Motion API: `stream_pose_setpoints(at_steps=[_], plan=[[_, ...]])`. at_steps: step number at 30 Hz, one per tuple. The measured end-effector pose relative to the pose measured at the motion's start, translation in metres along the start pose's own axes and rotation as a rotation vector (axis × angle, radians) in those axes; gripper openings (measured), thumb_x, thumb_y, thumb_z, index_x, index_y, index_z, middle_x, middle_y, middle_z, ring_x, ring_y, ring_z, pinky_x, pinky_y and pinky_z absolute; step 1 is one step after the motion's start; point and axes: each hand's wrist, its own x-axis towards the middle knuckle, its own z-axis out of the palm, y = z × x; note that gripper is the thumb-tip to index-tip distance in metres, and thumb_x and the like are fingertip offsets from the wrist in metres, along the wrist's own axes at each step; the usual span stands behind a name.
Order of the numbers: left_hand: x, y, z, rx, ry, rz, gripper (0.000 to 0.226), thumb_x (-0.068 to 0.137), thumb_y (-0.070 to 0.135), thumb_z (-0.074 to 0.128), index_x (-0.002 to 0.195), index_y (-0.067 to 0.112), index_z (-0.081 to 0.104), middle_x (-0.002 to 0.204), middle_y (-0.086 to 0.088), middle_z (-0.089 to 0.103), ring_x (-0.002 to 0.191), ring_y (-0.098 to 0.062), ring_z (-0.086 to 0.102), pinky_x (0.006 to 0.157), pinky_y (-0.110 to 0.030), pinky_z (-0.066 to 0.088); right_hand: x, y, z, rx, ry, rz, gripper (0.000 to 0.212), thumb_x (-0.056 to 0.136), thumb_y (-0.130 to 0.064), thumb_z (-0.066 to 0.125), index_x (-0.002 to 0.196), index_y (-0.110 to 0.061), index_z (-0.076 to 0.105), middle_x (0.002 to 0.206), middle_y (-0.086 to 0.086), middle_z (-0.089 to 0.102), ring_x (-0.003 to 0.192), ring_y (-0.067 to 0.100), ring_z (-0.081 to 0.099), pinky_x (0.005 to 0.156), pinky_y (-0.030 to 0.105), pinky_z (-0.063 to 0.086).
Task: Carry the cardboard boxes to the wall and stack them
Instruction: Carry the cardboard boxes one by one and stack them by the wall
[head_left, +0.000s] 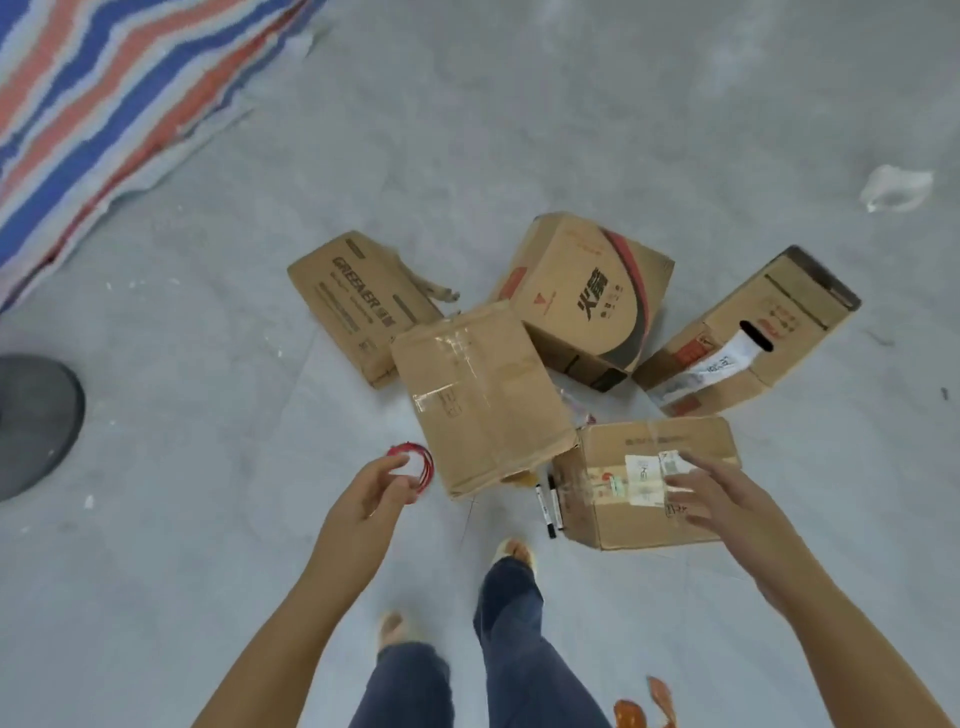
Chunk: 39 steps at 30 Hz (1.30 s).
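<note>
- Cardboard boxes (587, 358): five, tumbled loose on floor (519, 130), frame centre; none stacked.
- Left hand (371, 491): fingers loosely curled, empty, reaching.
- Right hand (719, 496): fingers spread, empty, over nearest box (613, 506), likely first pickup.

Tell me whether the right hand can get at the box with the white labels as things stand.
Probably yes. The right hand is open, fingers spread, over the top of the labelled box, with nothing between them. The two markers lie against the box's left side, clear of the grip.

Five boxes (519, 364) clustered on floor (519, 130) (tarp (93, 104) left)
</note>
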Motion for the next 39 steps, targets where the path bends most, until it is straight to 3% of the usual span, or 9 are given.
stream_pose_setpoints(at_steps=[5, 7, 9, 11, 16, 21, 34, 37, 39], plan=[[0.113, -0.057, 0.048, -0.03, -0.009, -0.254, 0.015, 0.1, 0.023, 0.041, 0.108, 0.026, 0.054, 0.104, 0.003, 0.063, 0.093, -0.005, 0.06, 0.077, -0.019, 0.046, 0.149, 0.039, 0.054, -0.212, -0.1, 0.103, 0.029, 0.098, -0.033, 0.045, 0.126, -0.036, 0.052, 0.122, -0.002, 0.061, 0.114, 0.018, 0.057, 0.101, 0.043, 0.045], [0.161, -0.09, 0.07, -0.138, 0.033, -0.442, 0.014, 0.1, 0.019, 0.042, 0.101, 0.018, 0.055, 0.107, -0.006, 0.062, 0.09, -0.015, 0.06, 0.078, -0.025, 0.047, 0.204, 0.072, 0.085, -0.288, -0.112, 0.144, 0.037, 0.1, -0.035, 0.041, 0.131, -0.02, 0.053, 0.127, 0.013, 0.057, 0.11, 0.026, 0.056, 0.102, 0.048, 0.044], [0.202, -0.125, 0.092, -0.3, 0.088, -0.628, 0.016, 0.098, 0.012, 0.043, 0.089, 0.011, 0.056, 0.104, -0.011, 0.057, 0.081, -0.017, 0.055, 0.072, -0.029, 0.045, 0.253, 0.101, 0.112, -0.329, -0.09, 0.153, 0.04, 0.102, -0.027, 0.038, 0.118, 0.005, 0.056, 0.111, 0.034, 0.054, 0.1, 0.041, 0.056, 0.096, 0.05, 0.043], [0.233, -0.166, 0.118, -0.363, 0.127, -0.738, 0.016, 0.098, 0.012, 0.045, 0.097, 0.006, 0.06, 0.099, -0.012, 0.053, 0.077, -0.017, 0.052, 0.076, -0.033, 0.047, 0.295, 0.125, 0.136, -0.381, -0.043, 0.129, 0.031, 0.102, -0.023, 0.037, 0.092, 0.001, 0.056, 0.08, 0.021, 0.054, 0.082, 0.034, 0.054, 0.078, 0.041, 0.039], [0.293, -0.256, 0.173, -0.357, 0.116, -0.743, 0.049, 0.097, 0.04, 0.043, 0.137, 0.011, 0.044, 0.137, -0.01, 0.049, 0.12, -0.028, 0.05, 0.107, -0.044, 0.039, 0.385, 0.194, 0.178, -0.505, -0.003, 0.083, 0.039, 0.101, -0.016, 0.037, 0.127, 0.013, 0.043, 0.122, 0.034, 0.05, 0.116, 0.042, 0.048, 0.083, 0.031, 0.041], [0.319, -0.281, 0.193, -0.546, 0.13, -0.76, 0.06, 0.095, 0.053, 0.041, 0.144, 0.02, 0.032, 0.129, 0.001, 0.05, 0.111, -0.018, 0.05, 0.097, -0.032, 0.04, 0.415, 0.222, 0.199, -0.509, 0.072, 0.042, 0.038, 0.096, -0.035, 0.037, 0.118, -0.009, 0.055, 0.102, 0.001, 0.048, 0.094, 0.015, 0.043, 0.078, 0.028, 0.032], [0.306, -0.297, 0.149, -0.59, 0.139, -0.683, 0.042, 0.094, 0.048, 0.049, 0.131, 0.03, 0.042, 0.118, 0.008, 0.054, 0.105, -0.012, 0.054, 0.081, -0.034, 0.049, 0.348, 0.26, 0.215, 0.039, -0.09, 0.338, 0.058, 0.091, -0.055, 0.049, 0.137, -0.02, 0.046, 0.124, -0.003, 0.059, 0.115, 0.016, 0.056, 0.105, 0.043, 0.044], [0.299, -0.276, 0.145, -0.577, 0.155, -0.705, 0.037, 0.093, 0.05, 0.049, 0.125, 0.033, 0.043, 0.121, 0.009, 0.05, 0.109, -0.014, 0.05, 0.086, -0.041, 0.043, 0.339, 0.237, 0.203, 0.098, -0.084, 0.297, 0.069, 0.079, -0.064, 0.054, 0.13, -0.017, 0.054, 0.12, 0.001, 0.063, 0.101, 0.015, 0.064, 0.091, 0.039, 0.054], [0.288, -0.253, 0.14, -0.56, 0.182, -0.676, 0.032, 0.094, 0.051, 0.047, 0.121, 0.035, 0.044, 0.119, 0.012, 0.049, 0.109, -0.011, 0.048, 0.086, -0.04, 0.041, 0.331, 0.213, 0.19, 0.152, -0.05, 0.245, 0.054, 0.086, -0.058, 0.052, 0.119, -0.015, 0.058, 0.103, 0.0, 0.065, 0.077, 0.007, 0.066, 0.065, 0.026, 0.058]])
